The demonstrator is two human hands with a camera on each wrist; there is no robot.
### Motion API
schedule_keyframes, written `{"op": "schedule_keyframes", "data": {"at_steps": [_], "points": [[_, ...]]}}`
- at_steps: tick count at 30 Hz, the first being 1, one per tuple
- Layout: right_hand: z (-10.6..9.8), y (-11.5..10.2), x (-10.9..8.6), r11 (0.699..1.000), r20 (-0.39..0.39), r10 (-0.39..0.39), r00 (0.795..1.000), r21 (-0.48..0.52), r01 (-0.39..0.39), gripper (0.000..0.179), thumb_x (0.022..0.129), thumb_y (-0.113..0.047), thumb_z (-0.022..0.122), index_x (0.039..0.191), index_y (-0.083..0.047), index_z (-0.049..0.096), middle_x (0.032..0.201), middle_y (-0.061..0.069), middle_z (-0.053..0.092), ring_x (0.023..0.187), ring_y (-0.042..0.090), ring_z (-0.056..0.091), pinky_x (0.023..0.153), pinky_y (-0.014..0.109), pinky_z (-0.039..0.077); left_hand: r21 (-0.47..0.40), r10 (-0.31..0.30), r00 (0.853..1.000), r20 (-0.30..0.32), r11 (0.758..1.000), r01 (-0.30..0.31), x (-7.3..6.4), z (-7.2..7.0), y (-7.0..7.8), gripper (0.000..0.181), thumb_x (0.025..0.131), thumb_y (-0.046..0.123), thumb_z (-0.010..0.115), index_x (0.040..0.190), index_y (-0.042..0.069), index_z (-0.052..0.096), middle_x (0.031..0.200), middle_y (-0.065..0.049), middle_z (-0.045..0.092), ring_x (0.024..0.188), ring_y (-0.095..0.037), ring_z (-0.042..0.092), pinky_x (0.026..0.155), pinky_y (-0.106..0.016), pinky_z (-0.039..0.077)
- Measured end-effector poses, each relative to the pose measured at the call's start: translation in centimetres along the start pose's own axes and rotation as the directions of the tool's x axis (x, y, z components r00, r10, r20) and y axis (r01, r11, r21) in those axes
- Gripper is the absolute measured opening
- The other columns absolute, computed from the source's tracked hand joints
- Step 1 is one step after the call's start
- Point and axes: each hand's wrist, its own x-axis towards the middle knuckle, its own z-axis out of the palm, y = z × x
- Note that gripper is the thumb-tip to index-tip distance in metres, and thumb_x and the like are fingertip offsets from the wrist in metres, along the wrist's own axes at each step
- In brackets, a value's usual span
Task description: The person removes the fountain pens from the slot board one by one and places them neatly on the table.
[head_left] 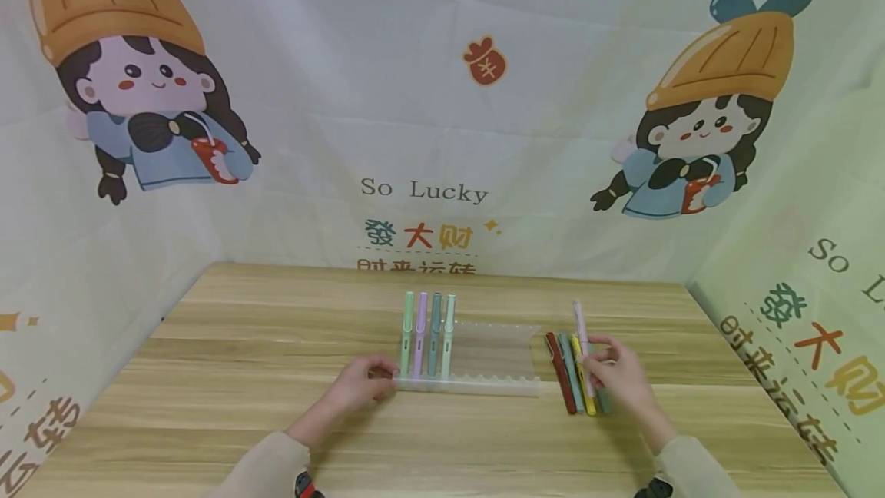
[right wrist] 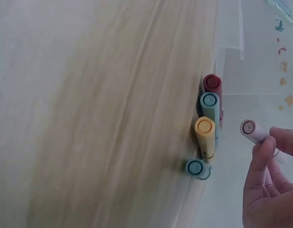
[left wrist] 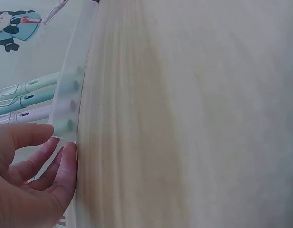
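Note:
A clear plastic pen rack (head_left: 494, 386) with a notched front lip stands mid-table. In its left part lean a light green pen (head_left: 406, 333), a lilac pen (head_left: 419, 333), a blue-grey pen (head_left: 435, 333) and a pale mint pen (head_left: 449, 335). My left hand (head_left: 362, 379) holds the rack's left end, thumb and fingertips at its corner (left wrist: 63, 130). Between thumb and fingers, my right hand (head_left: 618, 371) pinches a pale pink pen (head_left: 579, 317), tilted and raised over the loose pens. Its end (right wrist: 249, 127) points at the right wrist camera.
Right of the rack lie a dark red pen (head_left: 561, 375), a light blue pen (head_left: 571, 371), a yellow pen (head_left: 590, 406) and a blue-green pen (right wrist: 196, 167), partly under my right hand in the head view. A printed cloth (head_left: 311, 137) hangs behind the wooden table (head_left: 276, 329).

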Motion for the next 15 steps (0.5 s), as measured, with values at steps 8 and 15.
{"op": "schedule_keyframes", "data": {"at_steps": [8, 15], "points": [[-1.1, 0.9, -0.2, 0.999, -0.004, -0.003, 1.000, -0.039, 0.002, 0.036, 0.080, 0.002, 0.058, 0.113, 0.008, 0.045, 0.077, 0.011, 0.057, 0.054, 0.013, 0.051, 0.049, 0.023, 0.045, 0.006, 0.011, 1.000, 0.003, 1.000, -0.011, 0.0, -0.1, 0.0, 0.016, 0.076, -0.002, 0.061, 0.092, -0.006, 0.058, 0.080, -0.006, 0.057, 0.069, -0.016, 0.053, 0.058, -0.030, 0.048], [-1.9, 1.6, -0.3, 0.996, 0.011, -0.002, 1.000, -0.091, 0.003, 0.038, 0.080, 0.000, 0.060, 0.112, 0.011, 0.045, 0.077, 0.014, 0.060, 0.053, 0.013, 0.051, 0.047, 0.023, 0.044, 0.008, 0.011, 1.000, 0.002, 1.000, -0.011, -0.1, -0.1, 0.2, 0.016, 0.076, -0.002, 0.061, 0.092, -0.006, 0.058, 0.080, -0.007, 0.057, 0.071, -0.016, 0.053, 0.059, -0.031, 0.048]]}}
